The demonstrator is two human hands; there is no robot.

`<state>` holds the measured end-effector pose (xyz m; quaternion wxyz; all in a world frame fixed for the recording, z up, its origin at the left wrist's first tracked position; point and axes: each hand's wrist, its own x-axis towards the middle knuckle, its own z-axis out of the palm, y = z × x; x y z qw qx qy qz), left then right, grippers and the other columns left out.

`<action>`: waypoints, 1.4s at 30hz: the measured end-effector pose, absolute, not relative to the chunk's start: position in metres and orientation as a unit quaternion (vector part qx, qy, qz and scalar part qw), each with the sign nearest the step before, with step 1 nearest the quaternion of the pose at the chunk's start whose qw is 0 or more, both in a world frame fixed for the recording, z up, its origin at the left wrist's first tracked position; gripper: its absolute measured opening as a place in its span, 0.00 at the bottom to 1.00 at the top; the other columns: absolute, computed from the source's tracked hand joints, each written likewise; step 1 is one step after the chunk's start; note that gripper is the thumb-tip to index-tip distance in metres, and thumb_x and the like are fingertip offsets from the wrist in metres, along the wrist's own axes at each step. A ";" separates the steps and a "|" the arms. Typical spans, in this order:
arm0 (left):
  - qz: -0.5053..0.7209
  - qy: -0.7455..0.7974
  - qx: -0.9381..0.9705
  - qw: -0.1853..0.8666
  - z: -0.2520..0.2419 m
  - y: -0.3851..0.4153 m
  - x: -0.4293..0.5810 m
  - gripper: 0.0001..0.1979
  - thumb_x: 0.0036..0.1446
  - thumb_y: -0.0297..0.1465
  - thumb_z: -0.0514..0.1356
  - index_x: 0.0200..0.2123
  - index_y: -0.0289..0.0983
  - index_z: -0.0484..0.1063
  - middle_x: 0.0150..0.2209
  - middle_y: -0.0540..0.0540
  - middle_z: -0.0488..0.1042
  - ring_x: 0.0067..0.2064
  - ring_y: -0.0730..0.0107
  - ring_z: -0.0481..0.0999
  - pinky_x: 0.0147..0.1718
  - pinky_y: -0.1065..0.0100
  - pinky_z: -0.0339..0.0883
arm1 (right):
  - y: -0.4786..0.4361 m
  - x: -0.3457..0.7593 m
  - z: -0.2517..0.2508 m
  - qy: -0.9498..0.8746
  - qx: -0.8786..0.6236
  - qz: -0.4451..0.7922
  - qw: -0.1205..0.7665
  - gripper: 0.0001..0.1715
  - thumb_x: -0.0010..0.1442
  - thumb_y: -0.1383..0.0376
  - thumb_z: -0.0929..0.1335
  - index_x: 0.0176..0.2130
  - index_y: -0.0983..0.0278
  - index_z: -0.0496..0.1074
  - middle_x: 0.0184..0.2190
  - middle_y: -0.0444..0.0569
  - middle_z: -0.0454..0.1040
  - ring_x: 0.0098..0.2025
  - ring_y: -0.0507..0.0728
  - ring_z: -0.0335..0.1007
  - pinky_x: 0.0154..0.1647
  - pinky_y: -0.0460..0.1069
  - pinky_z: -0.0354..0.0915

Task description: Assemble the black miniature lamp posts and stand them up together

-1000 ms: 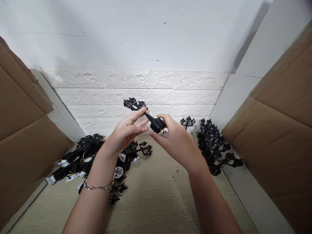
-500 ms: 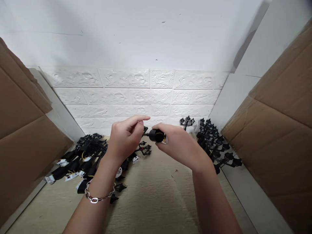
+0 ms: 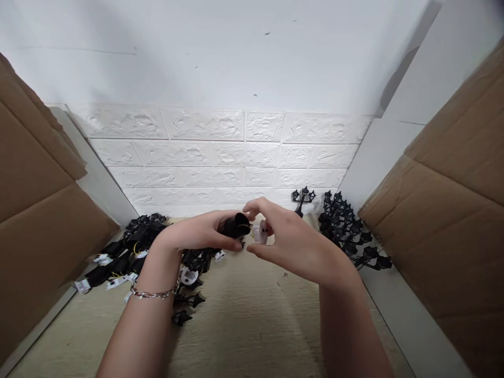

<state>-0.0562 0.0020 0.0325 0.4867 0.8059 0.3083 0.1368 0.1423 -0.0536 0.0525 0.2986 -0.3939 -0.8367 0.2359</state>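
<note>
My left hand (image 3: 197, 236) is wrapped round the black base of a small black lamp-post piece (image 3: 235, 224), held level above the beige table (image 3: 244, 325). My right hand (image 3: 291, 239) pinches a small white round cap (image 3: 260, 231) just off the end of that base, with thin yellow wires between them. The lamp heads of the piece are hidden behind my left hand. A chain bracelet (image 3: 151, 294) hangs on my left wrist.
A heap of black lamp parts with white caps (image 3: 129, 252) lies at the left. A cluster of upright black lamp posts (image 3: 346, 236) stands at the right by the white wall. Cardboard sheets (image 3: 43, 220) lean on both sides. A white brick-pattern wall (image 3: 220, 157) closes the back.
The lamp piece has been lowered and turned level; my left hand moved from its lamp heads to grip its base. My right hand now holds a white cap apart from the base.
</note>
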 end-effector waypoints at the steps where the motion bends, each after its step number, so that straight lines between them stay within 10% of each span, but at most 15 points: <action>1: 0.142 0.306 0.809 0.482 0.034 0.003 -0.056 0.26 0.50 0.31 0.60 0.53 0.40 0.60 0.47 0.46 0.68 0.49 0.62 0.66 0.47 0.63 0.60 | -0.054 0.144 0.053 -0.841 -0.391 0.229 0.297 0.18 0.53 0.67 0.65 0.45 0.60 0.61 0.40 0.44 0.67 0.36 0.50 0.64 0.32 0.44 0.60; 25: 0.211 0.362 0.826 0.377 0.045 -0.008 -0.048 0.18 0.49 0.32 0.59 0.45 0.40 0.67 0.42 0.50 0.71 0.43 0.66 0.69 0.40 0.67 0.63 | -0.053 0.152 0.054 -0.845 -0.358 0.152 0.368 0.13 0.55 0.69 0.65 0.43 0.62 0.68 0.40 0.44 0.71 0.40 0.51 0.68 0.39 0.45 0.64; 42: 0.230 0.239 0.759 0.561 0.026 0.004 -0.049 0.18 0.53 0.45 0.55 0.36 0.35 0.66 0.34 0.46 0.68 0.39 0.66 0.68 0.38 0.66 0.62 | -0.063 0.157 0.062 -0.823 -0.285 0.206 0.447 0.16 0.51 0.67 0.69 0.43 0.60 0.70 0.34 0.45 0.70 0.34 0.51 0.64 0.32 0.46 0.64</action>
